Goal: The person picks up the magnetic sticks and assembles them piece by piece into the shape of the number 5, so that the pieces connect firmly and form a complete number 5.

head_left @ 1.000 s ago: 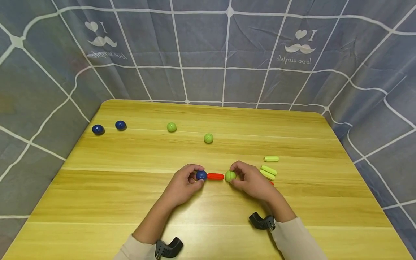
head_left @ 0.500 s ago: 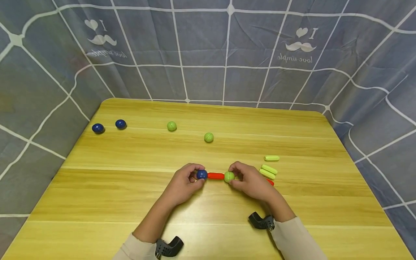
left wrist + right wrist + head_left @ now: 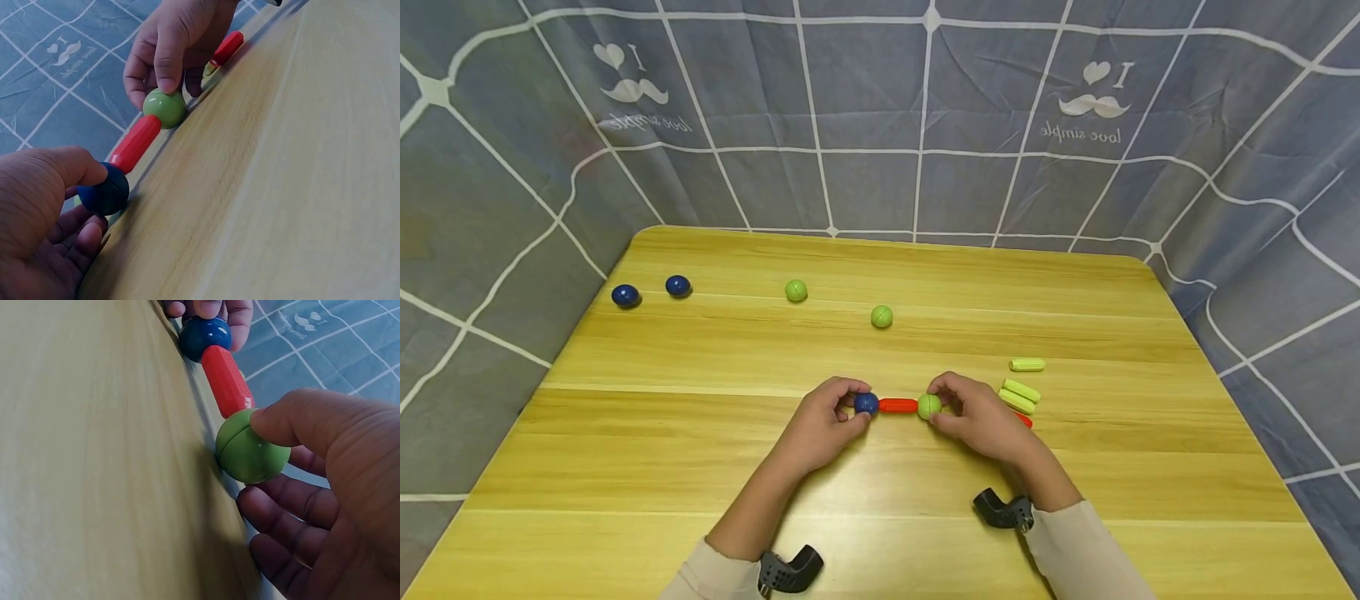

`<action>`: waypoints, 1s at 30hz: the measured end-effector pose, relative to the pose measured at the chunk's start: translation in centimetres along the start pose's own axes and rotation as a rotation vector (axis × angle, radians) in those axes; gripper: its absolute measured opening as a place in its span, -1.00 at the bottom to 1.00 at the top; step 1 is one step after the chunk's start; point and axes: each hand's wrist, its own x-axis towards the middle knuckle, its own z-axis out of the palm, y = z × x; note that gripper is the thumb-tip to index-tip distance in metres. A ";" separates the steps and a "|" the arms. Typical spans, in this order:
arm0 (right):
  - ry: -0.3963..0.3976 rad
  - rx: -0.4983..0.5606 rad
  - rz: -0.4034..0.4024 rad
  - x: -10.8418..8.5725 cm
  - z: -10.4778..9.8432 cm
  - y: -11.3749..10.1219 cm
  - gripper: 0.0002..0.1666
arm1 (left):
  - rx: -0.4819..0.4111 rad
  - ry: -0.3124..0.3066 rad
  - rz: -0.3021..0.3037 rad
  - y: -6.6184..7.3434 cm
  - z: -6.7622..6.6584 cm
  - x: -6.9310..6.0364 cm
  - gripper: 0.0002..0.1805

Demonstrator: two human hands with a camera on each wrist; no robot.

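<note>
A red ribbed stick (image 3: 898, 406) lies between a blue ball (image 3: 866, 404) and a green ball (image 3: 928, 407), touching both in one straight row. My left hand (image 3: 827, 423) pinches the blue ball between thumb and fingers at the left end. At the right end my right hand (image 3: 976, 414) pinches the green ball the same way. Close up in the right wrist view, the red stick (image 3: 226, 380) meets the green ball (image 3: 251, 447) beneath my thumb. The left wrist view has the blue ball (image 3: 105, 190) against the stick's other end.
Several yellow-green sticks (image 3: 1021, 392) lie right of my right hand, with a red stick (image 3: 1024, 420) partly hidden by it. Two green balls (image 3: 882, 317) sit farther back. Two blue balls (image 3: 678, 286) are at the far left of the wooden table (image 3: 700, 483). A grey curtain (image 3: 865, 108) surrounds it.
The green ball in my right hand has moved slightly left, closing the small gap to the red stick. My left hand has stayed nearly still on the blue ball.
</note>
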 end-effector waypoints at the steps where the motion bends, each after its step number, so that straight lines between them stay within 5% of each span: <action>1: 0.000 0.004 0.002 0.0 0.0 0.0 -0.72 | -0.003 0.001 -0.003 0.0 0.0 0.0 -0.67; 17: 0.030 0.051 0.032 -0.6 -0.9 -0.3 -0.67 | 0.005 0.006 -0.015 -0.1 0.1 0.0 -0.67; 30: 0.136 -0.065 0.054 -2.9 -2.9 0.9 -0.66 | -0.008 0.019 -0.026 -0.1 0.1 0.0 -0.66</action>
